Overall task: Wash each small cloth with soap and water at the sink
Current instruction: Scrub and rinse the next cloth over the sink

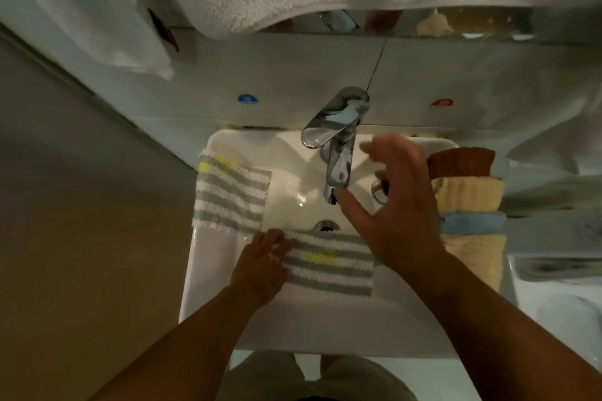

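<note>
One striped cloth (329, 265) is lying in the sink (205, 273), left hand (260, 262) pinching its edge; right hand (400, 208) is hovering spread open, holding nothing, beside the faucet (338, 169).

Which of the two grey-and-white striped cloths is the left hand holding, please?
The front striped cloth: the left hand grips its left end. The other striped cloth lies untouched on the left rim of the sink.
</note>
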{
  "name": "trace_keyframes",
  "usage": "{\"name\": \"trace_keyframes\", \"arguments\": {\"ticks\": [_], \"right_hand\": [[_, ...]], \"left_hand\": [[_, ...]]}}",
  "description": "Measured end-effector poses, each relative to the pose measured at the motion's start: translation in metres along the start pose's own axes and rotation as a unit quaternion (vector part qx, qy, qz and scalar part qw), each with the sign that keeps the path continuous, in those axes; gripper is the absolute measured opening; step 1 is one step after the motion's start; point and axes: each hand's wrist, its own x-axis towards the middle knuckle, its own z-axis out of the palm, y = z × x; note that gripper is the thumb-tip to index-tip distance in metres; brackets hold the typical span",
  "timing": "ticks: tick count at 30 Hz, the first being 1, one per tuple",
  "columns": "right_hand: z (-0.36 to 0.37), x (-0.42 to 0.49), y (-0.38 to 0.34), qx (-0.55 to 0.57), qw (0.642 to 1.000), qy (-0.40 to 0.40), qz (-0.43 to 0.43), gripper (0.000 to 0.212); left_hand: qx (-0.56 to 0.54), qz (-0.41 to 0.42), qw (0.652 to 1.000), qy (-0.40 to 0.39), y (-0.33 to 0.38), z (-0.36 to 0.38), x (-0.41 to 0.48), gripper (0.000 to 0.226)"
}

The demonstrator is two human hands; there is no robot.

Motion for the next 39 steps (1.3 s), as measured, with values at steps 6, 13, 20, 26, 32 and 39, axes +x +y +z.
{"name": "trace_keyframes", "arguments": {"ticks": [6, 13, 20, 26, 32, 39], "right_hand": [[0.026, 0.04, -0.018, -0.053, 0.997, 0.017, -0.058, 0.059], [0.024, 0.055, -0.026, -0.055, 0.995, 0.072, -0.036, 0.03], [0.017, 0.06, -0.027, -0.049, 0.996, 0.067, -0.023, 0.031], [0.006, 0.032, -0.02, 0.017, 0.997, 0.073, -0.011, 0.032], [0.013, -0.064, 0.026, -0.028, 0.988, -0.122, 0.09, 0.025], [0.068, -0.107, 0.1, -0.106, 0.92, -0.315, 0.206, 0.045]], "left_hand": [[-0.015, -0.035, 0.998, -0.043, 0.006, -0.004, 0.004, 0.057], [0.017, -0.015, 0.999, -0.03, 0.006, -0.004, 0.002, 0.06], [0.015, -0.01, 1.0, 0.0, 0.003, 0.001, 0.0, 0.061], [0.025, -0.017, 0.999, -0.017, 0.006, -0.002, 0.0, 0.061], [0.035, -0.005, 0.999, 0.023, 0.004, -0.001, 0.001, 0.056], [-0.097, -0.072, 0.992, -0.029, 0.007, 0.01, 0.0, 0.059]]}}
